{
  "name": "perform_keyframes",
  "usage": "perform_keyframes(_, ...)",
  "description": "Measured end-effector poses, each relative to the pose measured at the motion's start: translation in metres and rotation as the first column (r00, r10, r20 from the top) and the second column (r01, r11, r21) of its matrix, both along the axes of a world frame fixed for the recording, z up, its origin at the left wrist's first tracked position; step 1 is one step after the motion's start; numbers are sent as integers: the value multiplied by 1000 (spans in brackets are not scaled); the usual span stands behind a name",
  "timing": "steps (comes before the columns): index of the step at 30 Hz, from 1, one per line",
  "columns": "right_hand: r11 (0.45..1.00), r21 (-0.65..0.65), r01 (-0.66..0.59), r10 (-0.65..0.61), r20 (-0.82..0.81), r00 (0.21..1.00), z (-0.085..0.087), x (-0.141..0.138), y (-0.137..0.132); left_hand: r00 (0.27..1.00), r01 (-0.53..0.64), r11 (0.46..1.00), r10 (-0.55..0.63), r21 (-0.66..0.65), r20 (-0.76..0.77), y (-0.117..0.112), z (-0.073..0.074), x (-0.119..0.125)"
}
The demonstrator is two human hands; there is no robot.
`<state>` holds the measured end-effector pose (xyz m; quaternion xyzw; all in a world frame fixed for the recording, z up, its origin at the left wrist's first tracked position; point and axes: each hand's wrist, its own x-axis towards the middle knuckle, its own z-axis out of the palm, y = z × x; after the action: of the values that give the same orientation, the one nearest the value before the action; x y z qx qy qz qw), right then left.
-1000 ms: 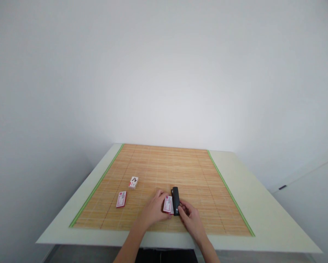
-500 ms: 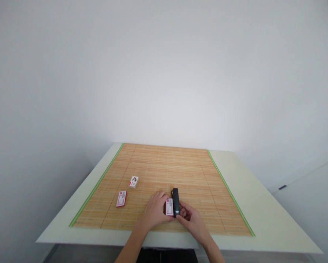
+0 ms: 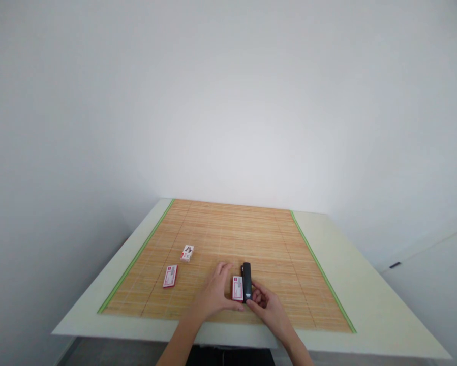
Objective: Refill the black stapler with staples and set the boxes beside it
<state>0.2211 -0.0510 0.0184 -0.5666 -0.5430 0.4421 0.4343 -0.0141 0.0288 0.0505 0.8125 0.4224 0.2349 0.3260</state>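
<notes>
Two hands positioned at a small box and a black stapler on the counter mat.

A red-and-white box (image 3: pixel 170 276) and a smaller white box (image 3: pixel 186 252) are located at the left of the bamboo mat (image 3: pixel 274 244), well apart from the hands. The left hand (image 3: pixel 215 293) is closed on the small box (image 3: pixel 237 288), which is held against the black stapler (image 3: pixel 246 282). The near end of the stapler is pinched by the right hand (image 3: pixel 269 308). The pale counter (image 3: pixel 369 305) is seen at the far right.

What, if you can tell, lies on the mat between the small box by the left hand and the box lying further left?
In the head view, only bare bamboo mat lies between the box at the left hand and the flat box.
</notes>
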Motion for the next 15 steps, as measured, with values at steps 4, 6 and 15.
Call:
perform_keyframes(4,1000,5,9,-9,17,1000,-12,2,0,973,-218,974,221,58,-68,16,12,-78)
perform_keyframes(6,1000,1,7,-7,25,1000,-17,4,1,946,-302,951,307,60,-108,25,12,-127)
perform_keyframes(15,1000,-7,8,-7,31,999,-18,3,2,914,-329,944,322,15,-246,42,5,-192)
